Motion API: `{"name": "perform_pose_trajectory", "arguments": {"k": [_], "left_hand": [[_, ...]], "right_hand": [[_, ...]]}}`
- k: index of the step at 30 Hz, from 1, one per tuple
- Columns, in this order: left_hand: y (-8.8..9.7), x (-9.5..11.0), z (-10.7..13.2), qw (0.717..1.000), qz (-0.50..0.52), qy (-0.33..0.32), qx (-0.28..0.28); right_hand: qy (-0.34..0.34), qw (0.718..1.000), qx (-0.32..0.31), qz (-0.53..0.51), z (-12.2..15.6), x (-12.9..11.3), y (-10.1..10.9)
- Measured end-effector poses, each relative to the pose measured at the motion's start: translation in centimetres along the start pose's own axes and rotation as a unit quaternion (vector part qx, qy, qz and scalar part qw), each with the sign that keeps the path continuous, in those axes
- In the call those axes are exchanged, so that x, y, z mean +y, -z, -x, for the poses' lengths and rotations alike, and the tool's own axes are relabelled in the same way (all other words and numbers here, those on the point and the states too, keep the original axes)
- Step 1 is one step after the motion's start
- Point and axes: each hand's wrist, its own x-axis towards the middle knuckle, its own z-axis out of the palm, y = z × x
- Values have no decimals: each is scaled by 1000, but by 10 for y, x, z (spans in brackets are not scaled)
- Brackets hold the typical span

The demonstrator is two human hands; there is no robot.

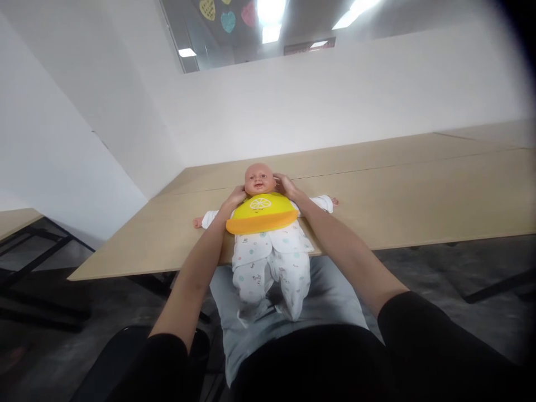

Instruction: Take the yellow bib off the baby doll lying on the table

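A baby doll (268, 245) in white printed pyjamas lies on its back at the near edge of a wooden table (397, 195), legs hanging over onto my lap. A yellow bib with an orange rim (260, 215) covers its chest. My left hand (235, 196) sits at the left side of the doll's neck, fingers at the bib's strap. My right hand (285, 185) is at the right side of the head and neck, fingers curled behind it. What the fingers hold is hidden behind the neck.
The long wooden table stretches right and far back to a white wall (335, 95). Another table (17, 220) with black legs stands at the left. Grey floor lies below, and a dark chair edge (109, 357) shows at the lower left.
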Motion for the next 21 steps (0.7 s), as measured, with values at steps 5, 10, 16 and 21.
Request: {"name": "perform_pose_trajectory", "arguments": {"k": [5,10,16,21], "left_hand": [[-1,5,7,998,57,14,-27],[0,1,3,995,92,12,-29],[4,-6,-7,991,131,30,-9],[3,-2,-2,990,134,45,6]], "right_hand": [[1,1000,-6,-23,1,-3,2],[66,998,-18,-2,12,-4,1],[139,990,-15,30,18,-3,3],[162,986,-17,46,16,-2,5]]}}
